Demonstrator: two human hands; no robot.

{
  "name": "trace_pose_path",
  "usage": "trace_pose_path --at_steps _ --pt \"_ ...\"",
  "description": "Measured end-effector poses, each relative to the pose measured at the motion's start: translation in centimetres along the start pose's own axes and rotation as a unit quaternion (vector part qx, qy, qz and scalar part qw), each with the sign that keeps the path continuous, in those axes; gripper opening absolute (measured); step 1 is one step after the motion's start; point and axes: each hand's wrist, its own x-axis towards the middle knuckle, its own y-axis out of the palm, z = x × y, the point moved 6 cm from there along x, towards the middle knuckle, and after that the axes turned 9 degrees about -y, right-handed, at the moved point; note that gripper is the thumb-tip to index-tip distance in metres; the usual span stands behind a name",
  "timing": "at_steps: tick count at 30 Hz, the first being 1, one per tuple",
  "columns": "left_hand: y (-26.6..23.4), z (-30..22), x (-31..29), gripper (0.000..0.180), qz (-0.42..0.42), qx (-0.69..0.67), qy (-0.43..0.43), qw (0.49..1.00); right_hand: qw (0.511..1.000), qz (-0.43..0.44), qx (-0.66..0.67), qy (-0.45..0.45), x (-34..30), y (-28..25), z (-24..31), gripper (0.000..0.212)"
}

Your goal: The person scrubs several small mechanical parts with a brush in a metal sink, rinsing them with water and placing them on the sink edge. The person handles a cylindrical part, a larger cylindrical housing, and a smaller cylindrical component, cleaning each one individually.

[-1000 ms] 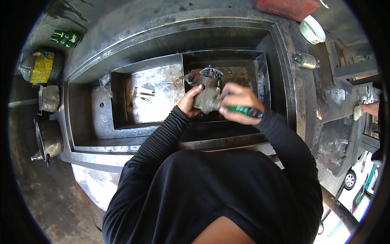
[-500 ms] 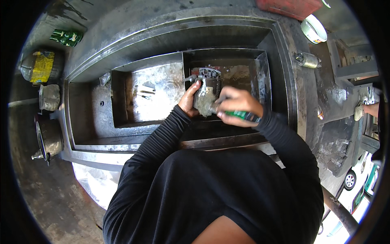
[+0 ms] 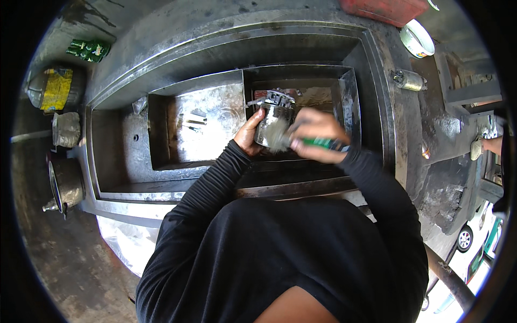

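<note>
My left hand (image 3: 250,133) is closed around the side of a dark cylindrical motor (image 3: 267,125), with the thumb lying along its casing. Light metal fittings show at the motor's far end. A brush (image 3: 319,142) with a green and black handle is gripped in my right hand (image 3: 321,134), which is smeared by motion. Its pale grey bristles are blurred against the near right part of the casing. Both hands are over the right compartment of a metal wash basin (image 3: 344,107).
Some small metal pieces (image 3: 194,121) lie in the basin's left compartment. Green bottles (image 3: 88,50) and a yellow-labelled jug (image 3: 56,89) stand at the left. On the right are a metal cylinder (image 3: 410,80), a white tub (image 3: 417,39) and another person's foot (image 3: 491,145).
The motor's far end has tilted slightly toward the right in my left hand. My right hand and the brush have shifted a little to the right across the casing, still blurred.
</note>
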Motion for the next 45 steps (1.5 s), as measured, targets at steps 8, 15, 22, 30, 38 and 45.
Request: trace_pose_path --at_steps 8,15,22,30,38,45 --pt "1.4 -0.4 0.1 0.049 0.030 0.080 0.004 0.996 0.998 -0.056 -0.031 0.003 -0.3 -1.3 -0.6 0.012" --pt "0.6 -0.1 0.4 0.049 0.033 0.014 -0.007 0.999 0.996 -0.049 -0.029 0.062 -0.7 -2.5 -1.3 0.012" --pt "0.2 -1.0 0.4 0.044 0.007 0.004 0.027 1.000 0.994 -0.067 -0.042 0.069 -0.6 -3.3 -1.4 0.012" --pt "1.9 -2.3 -1.4 0.059 0.038 0.158 0.054 0.985 0.991 -0.078 -0.053 0.098 -3.5 -3.7 -4.5 0.012" --pt "8.1 -4.1 -4.9 0.092 -0.105 0.503 0.317 0.797 0.899 -0.072 -0.174 0.396 -14.0 0.8 -18.8 0.022" --pt "8.0 -4.0 -5.2 0.097 -0.144 0.597 0.383 0.689 0.892 -0.355 0.091 0.263 -4.8 -7.0 -8.3 0.021"
